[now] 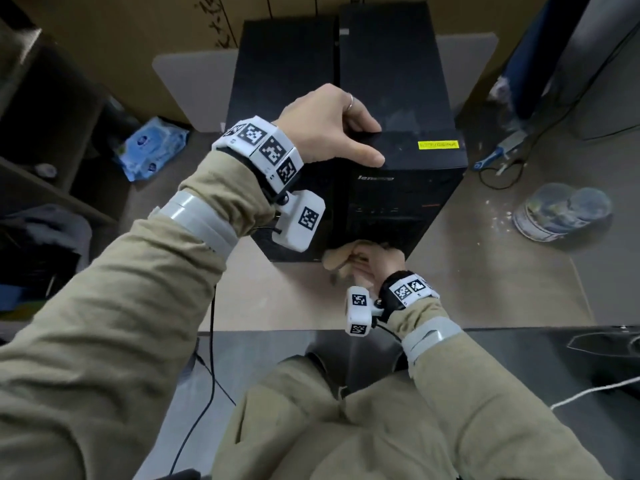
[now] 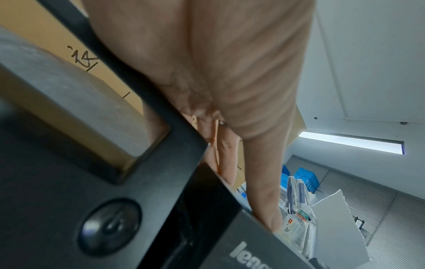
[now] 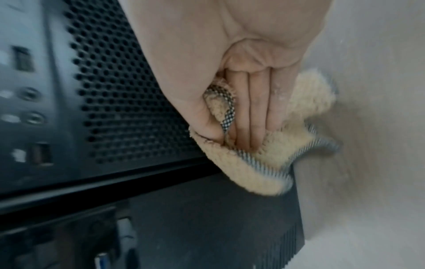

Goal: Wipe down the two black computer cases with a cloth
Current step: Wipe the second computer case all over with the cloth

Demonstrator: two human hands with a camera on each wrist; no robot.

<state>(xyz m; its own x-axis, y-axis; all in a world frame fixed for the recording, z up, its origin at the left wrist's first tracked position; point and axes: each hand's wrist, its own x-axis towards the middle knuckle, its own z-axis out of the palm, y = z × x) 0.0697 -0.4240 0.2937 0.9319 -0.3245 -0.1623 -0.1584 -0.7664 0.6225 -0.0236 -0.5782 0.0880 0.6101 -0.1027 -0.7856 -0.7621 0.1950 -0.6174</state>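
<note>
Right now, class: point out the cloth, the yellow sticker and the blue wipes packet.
cloth [image 3: 257, 174], right wrist view, fluffy lower fold.
yellow sticker [image 1: 437, 145], head view, its middle.
blue wipes packet [image 1: 152, 150], head view, top face.

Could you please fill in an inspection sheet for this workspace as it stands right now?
Surface: pale table, crumbs at right.
Job's things: two black computer cases, right case and left case, side by side; tan cloth at the right case's lower front.
Clutter: blue wipes pack; clear lidded tub.
Grippers: left hand rests on the right case's top; right hand grips the cloth.
Cables: black cable below the table edge.
Surroundings: cardboard box behind.
</note>
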